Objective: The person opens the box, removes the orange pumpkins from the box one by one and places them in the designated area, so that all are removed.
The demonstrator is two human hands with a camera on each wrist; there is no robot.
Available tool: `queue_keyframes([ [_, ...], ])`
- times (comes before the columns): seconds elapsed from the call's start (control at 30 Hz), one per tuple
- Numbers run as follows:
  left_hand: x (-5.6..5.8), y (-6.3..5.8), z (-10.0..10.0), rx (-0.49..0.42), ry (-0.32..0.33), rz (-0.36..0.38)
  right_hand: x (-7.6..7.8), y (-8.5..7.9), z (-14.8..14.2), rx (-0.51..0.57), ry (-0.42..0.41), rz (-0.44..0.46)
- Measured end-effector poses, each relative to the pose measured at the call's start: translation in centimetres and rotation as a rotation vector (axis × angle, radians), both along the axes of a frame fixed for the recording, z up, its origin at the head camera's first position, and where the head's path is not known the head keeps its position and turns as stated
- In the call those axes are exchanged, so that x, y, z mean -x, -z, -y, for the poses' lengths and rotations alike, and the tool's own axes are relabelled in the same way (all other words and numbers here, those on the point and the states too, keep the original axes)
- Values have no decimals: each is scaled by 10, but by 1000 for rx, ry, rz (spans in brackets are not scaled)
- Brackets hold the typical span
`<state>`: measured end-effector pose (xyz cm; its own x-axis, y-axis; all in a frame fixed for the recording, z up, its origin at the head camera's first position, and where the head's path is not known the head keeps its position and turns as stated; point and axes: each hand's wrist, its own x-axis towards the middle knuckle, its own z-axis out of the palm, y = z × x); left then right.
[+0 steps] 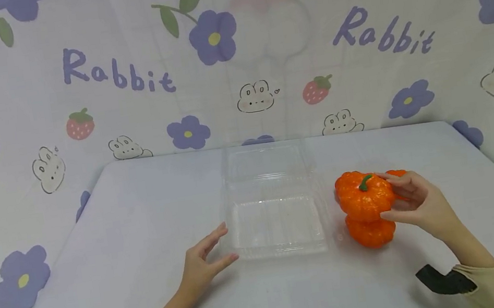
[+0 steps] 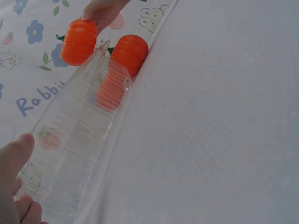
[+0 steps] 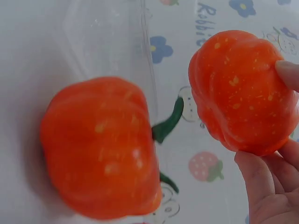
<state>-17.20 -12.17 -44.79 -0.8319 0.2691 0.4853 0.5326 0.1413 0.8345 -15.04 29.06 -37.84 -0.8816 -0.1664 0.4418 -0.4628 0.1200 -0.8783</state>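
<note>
My right hand [image 1: 417, 206] holds an orange toy pumpkin [image 1: 363, 203] with a green stem, thumb on one side and fingers on the other. In the left wrist view, this pumpkin [image 2: 78, 43] is raised above the others. A second pumpkin [image 1: 373, 233] sits on the table just in front of it, and another pumpkin [image 1: 397, 173] shows partly behind my fingers. My left hand [image 1: 201, 263] is at the left edge of a clear plastic box [image 1: 278, 223], fingers and thumb spread, fingertips right at its rim. The box has its lid laid open toward the back.
The white table [image 1: 150, 204] carries the box at its middle and the pumpkins to the right of it. A patterned cloth [image 1: 127, 113] with rabbits, flowers and strawberries hangs behind. The box's hinged lid [image 1: 269, 161] lies near the table's back edge.
</note>
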Motion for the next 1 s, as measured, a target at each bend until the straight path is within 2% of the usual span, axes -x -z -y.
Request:
queue_keyframes([
  [0.2,-1,-2,-1,4,11,29,-13,6,-23,40,-20,4],
  [0.4,-1,-1,1,-8,22,40,-25,15,-43,85,18,36],
  [0.57,0,-1,0,-4,19,23,-32,26,-60,76,49,38],
  [0.67,2,2,0,-4,21,0,-36,34,-69,76,46,40],
  [0.8,8,13,2,-12,22,-22,-36,41,-79,62,40,57],
  [0.9,12,21,4,-19,18,-15,-36,45,-86,19,66,85],
  [1.0,14,24,5,-27,21,-5,-36,49,-92,-33,102,115],
])
